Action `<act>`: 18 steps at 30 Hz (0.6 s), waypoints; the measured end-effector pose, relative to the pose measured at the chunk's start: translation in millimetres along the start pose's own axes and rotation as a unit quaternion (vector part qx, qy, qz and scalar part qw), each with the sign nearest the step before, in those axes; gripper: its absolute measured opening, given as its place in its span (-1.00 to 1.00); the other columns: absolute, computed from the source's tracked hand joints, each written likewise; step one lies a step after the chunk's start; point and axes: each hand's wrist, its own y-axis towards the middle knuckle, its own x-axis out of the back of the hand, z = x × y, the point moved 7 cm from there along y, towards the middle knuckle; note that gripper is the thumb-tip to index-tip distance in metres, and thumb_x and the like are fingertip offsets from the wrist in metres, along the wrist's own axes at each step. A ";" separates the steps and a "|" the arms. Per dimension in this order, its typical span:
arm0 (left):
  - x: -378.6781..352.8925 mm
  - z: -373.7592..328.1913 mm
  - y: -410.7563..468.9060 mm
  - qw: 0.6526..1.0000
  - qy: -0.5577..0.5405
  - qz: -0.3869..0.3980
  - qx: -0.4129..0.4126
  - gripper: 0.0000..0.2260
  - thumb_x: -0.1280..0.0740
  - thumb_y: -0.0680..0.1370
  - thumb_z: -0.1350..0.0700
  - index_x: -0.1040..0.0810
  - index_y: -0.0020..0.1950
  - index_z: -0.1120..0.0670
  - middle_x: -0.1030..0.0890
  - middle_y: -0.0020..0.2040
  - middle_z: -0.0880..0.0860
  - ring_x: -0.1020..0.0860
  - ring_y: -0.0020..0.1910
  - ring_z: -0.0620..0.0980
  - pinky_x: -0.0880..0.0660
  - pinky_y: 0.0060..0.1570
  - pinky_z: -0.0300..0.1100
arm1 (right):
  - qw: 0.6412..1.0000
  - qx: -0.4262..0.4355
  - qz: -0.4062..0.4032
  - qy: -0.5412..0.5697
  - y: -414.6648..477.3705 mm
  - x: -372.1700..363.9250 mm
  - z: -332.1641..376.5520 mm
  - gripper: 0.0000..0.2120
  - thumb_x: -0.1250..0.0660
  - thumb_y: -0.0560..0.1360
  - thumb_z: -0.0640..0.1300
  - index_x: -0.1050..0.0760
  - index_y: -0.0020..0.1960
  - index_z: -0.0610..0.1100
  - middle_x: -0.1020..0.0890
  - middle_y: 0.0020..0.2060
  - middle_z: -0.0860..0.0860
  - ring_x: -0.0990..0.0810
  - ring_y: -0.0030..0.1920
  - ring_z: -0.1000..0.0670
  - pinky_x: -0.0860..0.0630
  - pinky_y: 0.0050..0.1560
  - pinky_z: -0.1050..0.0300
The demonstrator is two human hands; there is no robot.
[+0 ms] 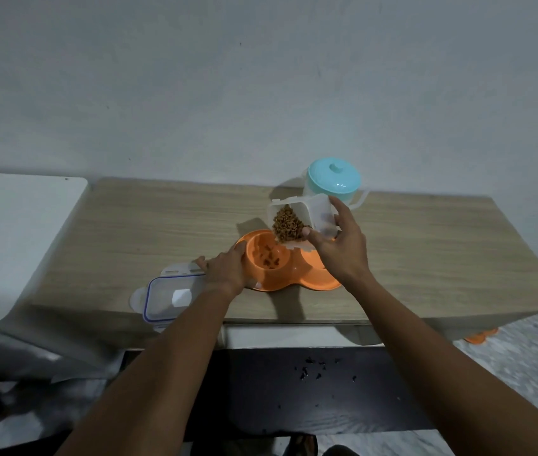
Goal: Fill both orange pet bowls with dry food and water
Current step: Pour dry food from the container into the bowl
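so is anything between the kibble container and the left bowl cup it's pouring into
Nothing visible blocks it. The right hand tilts the clear container with its open mouth directly above the left cup of the orange bowl, where a few pieces already lie. The left hand grips only the bowl's outer left rim, clear of the opening.

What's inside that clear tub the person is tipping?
The clear tub in the right hand holds brown dry pellets, heaped toward its lowered mouth above the orange bowl. The hand covers part of the tub's far end.
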 end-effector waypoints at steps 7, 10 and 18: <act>-3.4 1.9 2.6 1.000 0.004 -0.001 0.003 -0.13 -0.57 0.24 -0.21 -0.23 0.47 -0.22 -0.62 0.15 0.01 -0.50 0.25 0.13 -0.02 0.36 0.25 | 1.000 -0.002 0.002 -0.001 0.0 -0.2 -3.1 -0.25 -0.56 0.44 -0.04 -0.32 0.55 0.08 -0.58 0.33 -0.06 -0.55 0.35 -0.08 -0.55 0.31 -0.16; -3.9 2.2 2.8 1.000 0.005 0.003 0.004 -0.12 -0.56 0.24 -0.22 -0.22 0.47 -0.21 -0.61 0.17 0.01 -0.50 0.26 0.13 -0.01 0.36 0.26 | 1.000 -0.002 0.003 0.004 0.9 -0.7 -2.8 -0.25 -0.57 0.44 -0.02 -0.31 0.55 0.07 -0.59 0.33 -0.07 -0.56 0.34 -0.08 -0.57 0.29 -0.17; -1.1 -0.3 -2.7 1.000 -0.003 0.003 -0.003 -0.13 -0.56 0.27 -0.19 -0.21 0.49 -0.17 -0.60 0.21 0.03 -0.48 0.29 0.13 -0.04 0.39 0.25 | 0.964 -0.174 -0.018 0.202 5.4 0.8 -41.6 -0.27 -0.56 0.43 -0.03 -0.33 0.52 0.06 -0.64 0.19 -0.13 -0.67 0.16 -0.13 -0.68 0.10 -0.18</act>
